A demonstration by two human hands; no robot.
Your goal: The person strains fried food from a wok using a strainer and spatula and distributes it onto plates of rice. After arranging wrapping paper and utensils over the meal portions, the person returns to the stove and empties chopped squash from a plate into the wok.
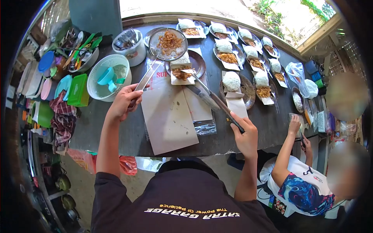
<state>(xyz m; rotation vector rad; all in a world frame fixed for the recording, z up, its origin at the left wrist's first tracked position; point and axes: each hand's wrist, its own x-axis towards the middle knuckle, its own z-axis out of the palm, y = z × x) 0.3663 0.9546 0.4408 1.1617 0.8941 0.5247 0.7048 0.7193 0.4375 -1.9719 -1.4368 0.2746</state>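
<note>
My left hand (126,99) is closed round the handle of a round wire strainer (168,44), which holds brown fried food above the table. In my right hand (243,130) is the dark handle of long metal tongs (211,93). Their tips reach brown food (182,72) on paper in front of a mound of white rice (182,59), on a brown plate (199,65). Large brown paper sheets (167,124) lie in front of that plate. Just to the right, another plate (248,91) bears rice (231,80) and a bare paper strip.
Several plates of rice with brown food (227,58) stand at the back right. On the left are a white tub (93,83) with a turquoise scoop, a utensil bucket (134,54) and a green box (79,90). Another person (301,178) sits at the right, holding small items.
</note>
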